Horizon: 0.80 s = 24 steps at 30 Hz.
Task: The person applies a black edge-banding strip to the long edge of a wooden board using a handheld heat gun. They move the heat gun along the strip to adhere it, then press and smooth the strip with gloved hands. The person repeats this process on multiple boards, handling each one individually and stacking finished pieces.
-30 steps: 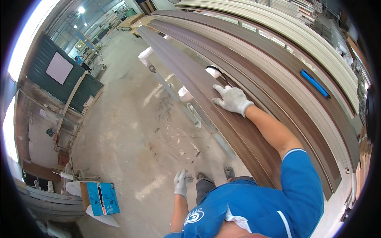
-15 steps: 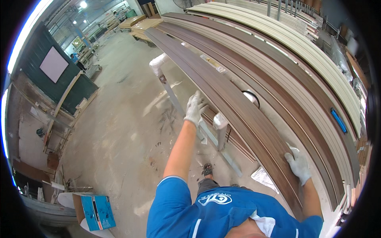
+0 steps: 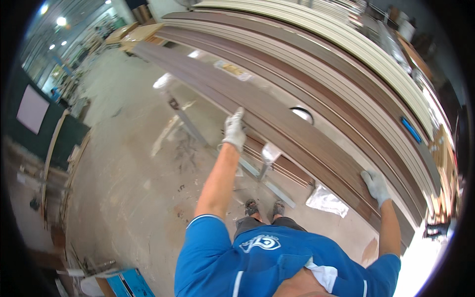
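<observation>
A long dark brown board, with a groove running along it, lies across a metal stand in front of me. My left hand, in a whitish work glove, grips its near edge around the middle, fingertips showing at the top face. Further right, my gloved right hand is closed around the far edge close to the board's right end; part of its grip is hidden. White wrapping covers the stand's post tops under the near edge.
Behind lie more brown boards and a stack of cream strips. A blue tool rests on the boards at right. Below are a white plastic sheet and brown strips. A blue box stands at lower left.
My left hand has come up from beside the near edge and closed on it. My right hand stays at the far edge. The view has shifted, and both my feet now show.
</observation>
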Motion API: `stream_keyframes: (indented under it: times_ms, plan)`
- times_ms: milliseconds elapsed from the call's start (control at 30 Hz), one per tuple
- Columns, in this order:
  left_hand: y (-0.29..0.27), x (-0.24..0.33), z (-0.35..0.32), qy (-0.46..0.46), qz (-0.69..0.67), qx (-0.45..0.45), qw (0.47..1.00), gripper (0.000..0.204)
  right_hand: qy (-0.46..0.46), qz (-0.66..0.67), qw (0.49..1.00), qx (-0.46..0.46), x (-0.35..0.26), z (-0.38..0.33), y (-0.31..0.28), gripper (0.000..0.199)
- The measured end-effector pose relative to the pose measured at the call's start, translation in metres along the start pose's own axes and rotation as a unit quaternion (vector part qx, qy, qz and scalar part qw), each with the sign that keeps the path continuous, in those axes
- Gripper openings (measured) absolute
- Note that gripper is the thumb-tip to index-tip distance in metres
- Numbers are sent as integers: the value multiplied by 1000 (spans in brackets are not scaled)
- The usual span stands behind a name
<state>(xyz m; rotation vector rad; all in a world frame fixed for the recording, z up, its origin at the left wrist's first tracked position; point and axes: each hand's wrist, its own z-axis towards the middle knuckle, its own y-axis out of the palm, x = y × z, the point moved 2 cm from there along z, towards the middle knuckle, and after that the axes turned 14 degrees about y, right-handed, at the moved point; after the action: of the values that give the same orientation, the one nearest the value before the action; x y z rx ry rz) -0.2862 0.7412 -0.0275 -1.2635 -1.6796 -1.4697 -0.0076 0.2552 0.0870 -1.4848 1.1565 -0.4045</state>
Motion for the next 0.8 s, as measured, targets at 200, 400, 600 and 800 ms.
stream_keyframes:
  times_ms: [200, 400, 600, 800]
  plan:
    - [-24, 39, -40, 16, 186, -135, 973, 59, 12, -46, 999, -5, -3, -20, -9, 47]
    - [64, 103, -56, 434, 590, -160, 662, 38, -126, -56, 908, 396, 9, 0, -81, 27]
    - [183, 51, -39, 376, 716, -429, 402, 29, -34, -157, 860, 485, 67, 68, -172, 38]
    - [223, -27, -2, 228, 762, -516, 318, 36, 34, -244, 912, 328, 90, 126, -183, 46]
